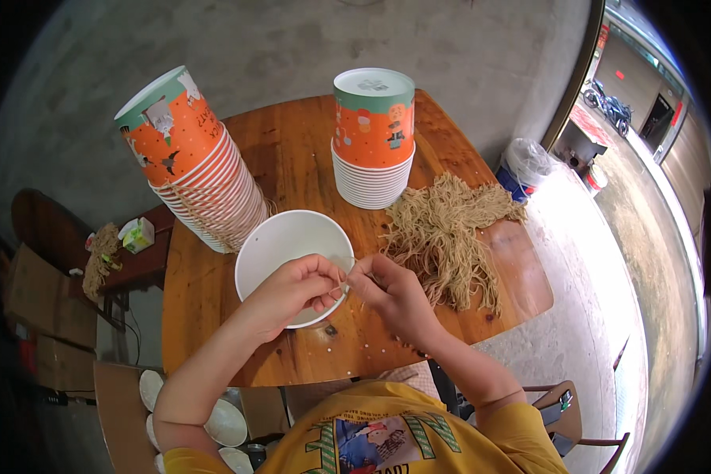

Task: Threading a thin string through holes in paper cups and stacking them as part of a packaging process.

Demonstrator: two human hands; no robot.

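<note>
- Left hand [291, 291] and right hand [390, 295], 2 tight pinches, are holding thin cord [340, 287], seemingly knotting it.
- White bucket [280, 242] is sitting just beneath the grip.
- Next move is probably needing a snug pull.

The wooden table [296, 158] carries a tall tub stack [205, 178], a shorter tub stack [374, 138], an open white tub [280, 246], a heap of tan cords [450, 237] and (near the front edge) pale specks [329, 331].

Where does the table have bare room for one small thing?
Bare wood lies between the taller paper-bucket stack and the shorter stack, and at the right corner beside the tan cord bundle. Front middle is crowded: open white bucket, left hand, right hand.
</note>
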